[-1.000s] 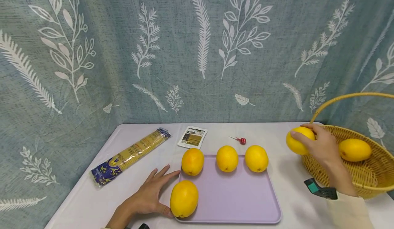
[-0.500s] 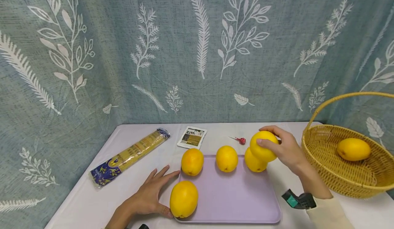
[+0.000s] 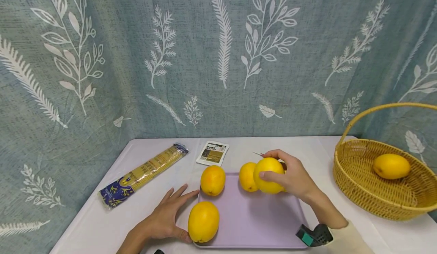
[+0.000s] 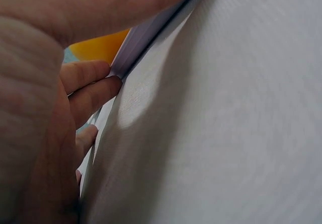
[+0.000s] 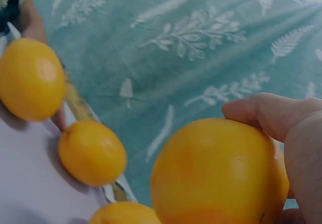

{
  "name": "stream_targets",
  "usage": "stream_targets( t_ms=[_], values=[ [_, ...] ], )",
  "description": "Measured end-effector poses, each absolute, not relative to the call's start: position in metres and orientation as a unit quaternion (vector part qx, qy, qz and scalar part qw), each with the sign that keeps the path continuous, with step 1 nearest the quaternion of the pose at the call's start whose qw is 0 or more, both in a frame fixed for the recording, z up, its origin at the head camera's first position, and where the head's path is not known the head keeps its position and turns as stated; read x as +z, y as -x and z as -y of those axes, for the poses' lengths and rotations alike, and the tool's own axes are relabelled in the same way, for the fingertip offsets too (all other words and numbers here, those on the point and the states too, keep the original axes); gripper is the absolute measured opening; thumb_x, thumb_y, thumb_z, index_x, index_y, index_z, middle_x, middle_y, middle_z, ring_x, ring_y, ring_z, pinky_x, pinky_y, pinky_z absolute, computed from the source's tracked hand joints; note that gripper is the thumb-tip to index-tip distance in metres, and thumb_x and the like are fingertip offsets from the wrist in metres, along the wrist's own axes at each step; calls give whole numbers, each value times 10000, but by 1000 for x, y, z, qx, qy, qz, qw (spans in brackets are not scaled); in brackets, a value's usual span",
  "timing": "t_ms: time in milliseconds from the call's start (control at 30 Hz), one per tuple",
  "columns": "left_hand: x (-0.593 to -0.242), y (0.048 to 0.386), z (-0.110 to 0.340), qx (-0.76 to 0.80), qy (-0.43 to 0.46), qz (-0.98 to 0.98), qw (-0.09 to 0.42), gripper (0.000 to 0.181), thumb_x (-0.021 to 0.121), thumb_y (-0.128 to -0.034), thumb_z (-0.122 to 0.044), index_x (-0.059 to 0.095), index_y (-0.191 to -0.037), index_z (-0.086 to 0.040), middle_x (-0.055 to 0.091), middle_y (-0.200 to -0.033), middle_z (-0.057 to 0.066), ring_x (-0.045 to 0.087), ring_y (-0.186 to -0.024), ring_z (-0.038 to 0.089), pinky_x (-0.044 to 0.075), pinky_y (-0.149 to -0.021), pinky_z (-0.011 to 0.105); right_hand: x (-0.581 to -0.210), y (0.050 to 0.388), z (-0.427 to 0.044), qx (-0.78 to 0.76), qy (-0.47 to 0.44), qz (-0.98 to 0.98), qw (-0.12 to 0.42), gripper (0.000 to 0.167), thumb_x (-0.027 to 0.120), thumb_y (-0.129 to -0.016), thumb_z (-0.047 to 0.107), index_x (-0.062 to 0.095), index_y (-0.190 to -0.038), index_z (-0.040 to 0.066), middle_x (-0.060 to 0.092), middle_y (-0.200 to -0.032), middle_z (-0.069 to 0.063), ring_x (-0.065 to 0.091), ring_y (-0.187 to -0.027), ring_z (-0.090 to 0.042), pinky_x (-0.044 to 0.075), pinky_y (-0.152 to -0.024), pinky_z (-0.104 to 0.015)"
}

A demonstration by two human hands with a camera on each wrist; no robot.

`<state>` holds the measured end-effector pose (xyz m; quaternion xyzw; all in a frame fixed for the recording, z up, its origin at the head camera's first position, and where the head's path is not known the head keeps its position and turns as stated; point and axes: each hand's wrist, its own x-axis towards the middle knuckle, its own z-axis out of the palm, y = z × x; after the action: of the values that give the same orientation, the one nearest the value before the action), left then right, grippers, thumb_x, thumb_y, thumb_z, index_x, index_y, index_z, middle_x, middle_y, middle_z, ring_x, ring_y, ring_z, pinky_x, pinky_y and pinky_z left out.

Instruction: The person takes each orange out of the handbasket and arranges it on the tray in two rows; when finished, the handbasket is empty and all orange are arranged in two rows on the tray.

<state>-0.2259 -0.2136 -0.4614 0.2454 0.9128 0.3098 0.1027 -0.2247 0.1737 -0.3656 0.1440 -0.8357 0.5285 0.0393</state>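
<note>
My right hand grips an orange above the back right of a lilac tray. That same held orange looms large in the right wrist view. Just left of it, another orange is partly covered; the back right orange is hidden behind the hand. Two more, a back left orange and a front left orange, sit along the tray's left side. With fingers spread, my left hand rests beside the tray, its fingertips touching the left edge.
A wicker basket with a tall handle stands at the right, one orange inside. On the left lies a spaghetti pack. Behind the tray are a white sachet and a lollipop, mostly hidden. A patterned curtain hangs behind.
My right hand has carried the orange from the basket's left rim leftward over the tray, past the back right orange. The left hand has stayed where it was.
</note>
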Motion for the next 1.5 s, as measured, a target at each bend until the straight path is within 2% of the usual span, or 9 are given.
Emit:
stream_targets(
  t_ms=[100, 367, 600, 800, 1067, 1267, 1500],
  values=[
    [-462, 226, 214, 309, -252, -912, 99, 1189, 892, -504, -660, 437, -1542, -301, 278, -1649, 187, 146, -1525, 481, 8, -1198, 718, -368, 223, -165, 521, -154, 839, 25, 461, 811, -809, 264, 637, -1207, 112, 616, -1332, -130, 649, -978, -264, 580, -809, -369],
    [-463, 227, 214, 314, -249, -911, 101, 1193, 892, -496, -657, 447, -1539, -285, 293, -1645, 180, 153, -1531, 461, -6, -1203, 708, -380, 218, -147, 451, -197, 869, -57, 587, 859, -730, 363, 616, -1195, 102, 631, -1104, -62, 606, -902, -225, 556, -739, -354],
    [-463, 227, 214, 314, -251, -910, 100, 1189, 887, -503, -659, 443, -1541, -287, 297, -1644, 175, 155, -1531, 460, -4, -1200, 713, -396, 215, -133, 377, -234, 892, -90, 496, 865, -690, 462, 642, -1065, 225, 613, -1040, 90, 548, -951, -174, 490, -789, -346],
    [-462, 227, 214, 317, -249, -909, 105, 1185, 882, -508, -658, 443, -1542, -279, 285, -1648, 181, 140, -1531, 468, -9, -1196, 719, -404, 212, -127, 344, -249, 898, -114, 507, 872, -673, 465, 598, -1032, 234, 585, -1018, 100, 536, -941, -159, 472, -809, -333],
    [-462, 227, 214, 313, -247, -911, 103, 1182, 880, -505, -662, 443, -1540, -292, 291, -1648, 168, 151, -1535, 449, -5, -1204, 706, -401, 212, -127, 332, -257, 898, -133, 550, 837, -747, 549, 608, -1096, 191, 582, -1047, 77, 530, -971, -176, 470, -850, -367],
    [-463, 227, 215, 307, -257, -912, 93, 1188, 884, -504, -678, 438, -1541, -308, 293, -1641, 192, 160, -1520, 488, 28, -1194, 725, -397, 213, -132, 343, -261, 892, -138, 569, 789, -846, 497, 627, -1225, 105, 636, -1234, 4, 575, -1123, -207, 481, -1027, -496],
    [-464, 226, 216, 309, -255, -911, 93, 1185, 884, -503, -684, 429, -1542, -338, 273, -1646, 207, 136, -1510, 525, 37, -1180, 746, -394, 214, -137, 352, -264, 885, -152, 558, 759, -888, 462, 629, -1272, 78, 647, -1289, -33, 581, -1158, -223, 473, -1042, -528]
  ],
)
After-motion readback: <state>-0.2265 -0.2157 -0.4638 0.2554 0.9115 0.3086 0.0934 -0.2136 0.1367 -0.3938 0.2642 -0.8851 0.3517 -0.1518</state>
